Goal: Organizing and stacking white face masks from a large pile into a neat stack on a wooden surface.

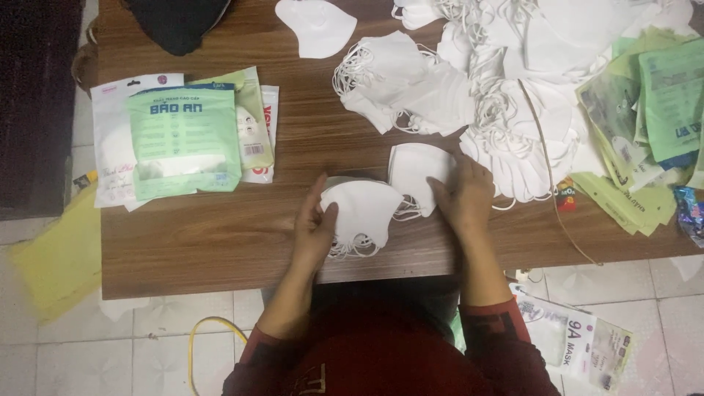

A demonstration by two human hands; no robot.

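Near the front edge of the wooden surface [220, 242], the left hand [314, 233] is pinching a small mask stack [361, 213], steadying it, while the right hand [463, 198] is lying flat, fingers spread, pressing another folded mask [416, 167].

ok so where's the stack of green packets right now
In the head view the green packets lie on the wooden table at its left end, left of the left hand, which holds a white mask.

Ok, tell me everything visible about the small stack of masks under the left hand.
The small stack of white masks lies flat on the wooden table near its front edge. They look like soft folded fabric, curved in outline, with thin white ear loops spilling out below. The left hand rests on its left edge; another mask lies just behind.
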